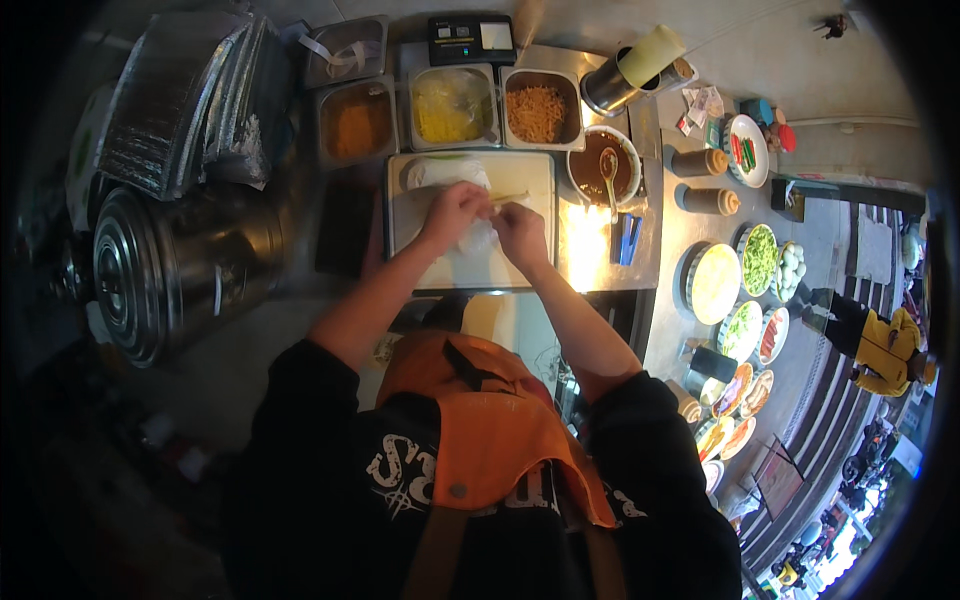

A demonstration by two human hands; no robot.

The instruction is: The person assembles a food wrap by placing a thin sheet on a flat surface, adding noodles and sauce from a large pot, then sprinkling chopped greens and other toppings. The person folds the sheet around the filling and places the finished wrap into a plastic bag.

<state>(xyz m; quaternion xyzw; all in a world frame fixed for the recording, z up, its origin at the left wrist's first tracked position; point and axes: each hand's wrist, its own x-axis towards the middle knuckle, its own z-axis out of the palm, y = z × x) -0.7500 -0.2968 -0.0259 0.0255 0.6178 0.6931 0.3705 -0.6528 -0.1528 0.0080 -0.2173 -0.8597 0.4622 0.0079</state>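
Note:
Above a white cutting board (410,262), my left hand (456,214) and my right hand (522,236) come close together. Both sets of fingers are closed in a pinch. A pale, thin yellowish piece (512,199) shows at the right fingertips. Something whitish and filmy hangs or lies below the hands, too blurred to name. At the back of the board lies a white, crumpled sheet or bag (440,172), partly behind my left hand. What exactly the fingers grip cannot be made out.
Behind the board stand metal pans of orange-brown powder (357,128), yellow shreds (450,105) and brown shreds (536,110). To the right are a sauce bowl (590,185) with a spoon, a blue clip-like item (626,240), squeeze bottles (705,162) and several food dishes (714,284). A large steel pot (180,270) lies left.

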